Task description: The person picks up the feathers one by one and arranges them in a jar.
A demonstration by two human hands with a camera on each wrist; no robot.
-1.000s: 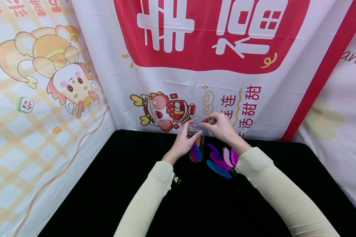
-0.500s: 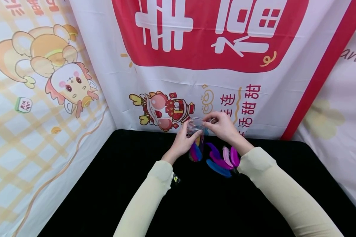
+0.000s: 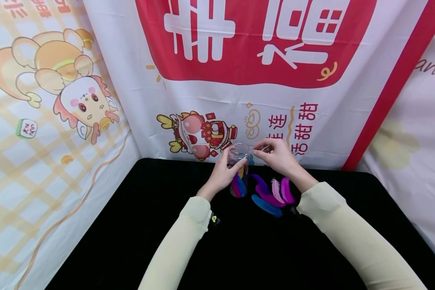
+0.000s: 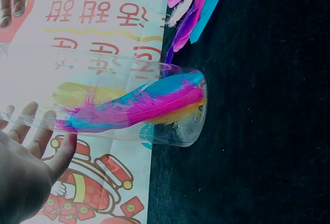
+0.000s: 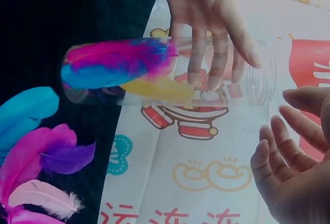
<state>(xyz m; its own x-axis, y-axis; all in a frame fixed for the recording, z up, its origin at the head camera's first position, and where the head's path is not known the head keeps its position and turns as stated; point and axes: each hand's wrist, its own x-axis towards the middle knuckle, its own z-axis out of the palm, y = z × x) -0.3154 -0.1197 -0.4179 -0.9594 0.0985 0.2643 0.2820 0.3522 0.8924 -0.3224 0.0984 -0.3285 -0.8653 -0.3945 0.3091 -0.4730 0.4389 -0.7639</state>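
My left hand [image 3: 220,174] grips a tall clear jar [image 3: 239,150] near its upper part, thumb on one side and fingers on the other. The jar stands upright at the back of the black table, its mouth uncovered. Inside lie several feathers [image 4: 154,102], pink, blue and yellow, bunched toward the base. My right hand [image 5: 296,157] hovers just beside the jar's mouth, fingers loosely bent with nothing between them. Several loose feathers [image 3: 268,197], blue, magenta, purple and pale pink, lie on the table to the right of the jar, below my right wrist.
A black cloth-covered table [image 3: 239,249] spreads in front of me. Directly behind the jar hangs a white and red printed banner [image 3: 203,92]. A checked cartoon sheet [image 3: 65,161] hangs on the left, and another pale sheet [image 3: 413,169] on the right.
My right hand has drawn back a little to the right from the jar's rim. The left hand and the jar have stayed in place.
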